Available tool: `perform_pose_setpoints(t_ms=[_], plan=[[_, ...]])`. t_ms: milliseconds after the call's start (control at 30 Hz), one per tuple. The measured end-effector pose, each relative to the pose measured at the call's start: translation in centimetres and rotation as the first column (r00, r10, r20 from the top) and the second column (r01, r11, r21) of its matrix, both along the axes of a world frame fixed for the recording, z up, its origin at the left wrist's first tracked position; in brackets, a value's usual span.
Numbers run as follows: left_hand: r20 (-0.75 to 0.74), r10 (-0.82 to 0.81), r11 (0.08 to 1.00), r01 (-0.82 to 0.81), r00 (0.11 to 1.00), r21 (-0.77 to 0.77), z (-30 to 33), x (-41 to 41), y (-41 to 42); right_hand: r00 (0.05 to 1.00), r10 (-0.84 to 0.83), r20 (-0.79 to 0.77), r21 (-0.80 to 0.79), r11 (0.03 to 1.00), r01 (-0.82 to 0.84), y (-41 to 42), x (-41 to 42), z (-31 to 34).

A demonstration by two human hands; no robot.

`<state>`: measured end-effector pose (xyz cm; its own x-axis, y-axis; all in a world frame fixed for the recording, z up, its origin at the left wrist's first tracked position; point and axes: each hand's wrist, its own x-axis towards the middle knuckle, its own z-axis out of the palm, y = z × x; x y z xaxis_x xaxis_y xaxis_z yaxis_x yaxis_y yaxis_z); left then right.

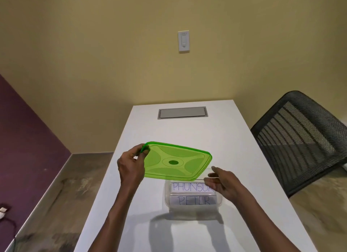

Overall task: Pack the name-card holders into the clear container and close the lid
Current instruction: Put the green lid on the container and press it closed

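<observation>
A clear container (219,203) stands on the white table (234,139), and two name-card holders lie inside it: one reading "PHUNSU…" (189,187), one reading "PETER" (193,200). A green lid (176,162) hangs in the air above the container's far left side, tilted. My left hand (131,165) pinches the lid's left corner. My right hand (222,182) hovers over the container's right rim with fingers spread, close to the lid's near right corner; I cannot tell whether it touches it.
A grey cable hatch (182,112) is set into the table's far end. A black mesh chair (300,137) stands right of the table. A wall switch (184,41) is on the yellow wall. Cables lie on the floor at the left (5,214).
</observation>
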<state>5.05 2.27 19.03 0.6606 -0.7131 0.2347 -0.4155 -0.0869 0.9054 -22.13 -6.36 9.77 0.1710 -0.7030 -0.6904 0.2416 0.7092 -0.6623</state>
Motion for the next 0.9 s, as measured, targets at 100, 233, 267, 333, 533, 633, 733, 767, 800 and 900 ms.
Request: perform_pose_setpoints(t_ms=[100, 233, 267, 333, 533, 633, 733, 767, 800, 900], plan=[[-0.016, -0.037, 0.999, 0.036, 0.999, -0.011, 0.3, -0.5, 0.2, 0.980, 0.050, 0.195, 0.180, 0.980, -0.085, 0.0, -0.6, 0.3], [-0.010, -0.094, 0.994, 0.094, 0.995, -0.048, 0.8, -1.2, 0.8, 0.932, 0.024, 0.362, 0.274, 0.953, -0.131, -0.4, -0.5, 1.2], [-0.007, -0.112, 0.992, 0.111, 0.994, -0.062, 0.9, -1.3, 0.9, 0.923, 0.015, 0.385, 0.290, 0.947, -0.137, -0.5, -0.4, 1.4], [-0.001, -0.142, 0.986, 0.142, 0.990, -0.093, 0.9, -1.5, 1.2, 0.915, 0.003, 0.404, 0.306, 0.942, -0.138, -0.8, -0.2, 1.7], [0.042, -0.194, 0.971, 0.198, 0.980, -0.135, 0.7, -1.4, 1.8, 0.899, -0.142, 0.415, 0.331, 0.944, -0.004, -0.4, -0.2, 2.3], [0.079, -0.179, 0.974, 0.188, 0.981, -0.126, 0.7, -1.4, 1.8, 0.916, -0.116, 0.385, 0.258, 0.966, 0.014, 0.0, -0.3, 2.5], [-0.009, -0.108, 0.993, 0.107, 0.994, -0.041, -0.2, -1.1, 1.9, 0.926, -0.117, 0.359, 0.201, 0.979, 0.046, 0.1, -0.6, 2.5], [-0.089, -0.074, 0.997, 0.074, 0.993, -0.005, -0.7, -1.0, 2.0, 0.926, -0.129, 0.355, 0.187, 0.980, 0.065, 0.0, -0.8, 2.4], [-0.214, -0.046, 0.998, 0.053, 0.976, 0.025, -1.2, -1.0, 1.9, 0.927, -0.143, 0.346, 0.175, 0.981, 0.086, 0.0, -1.0, 2.3], [-0.679, -0.044, 0.993, 0.104, 0.733, 0.049, -1.9, -1.2, 1.3, 0.936, -0.148, 0.320, 0.141, 0.984, 0.107, -0.6, -1.6, 1.8]])
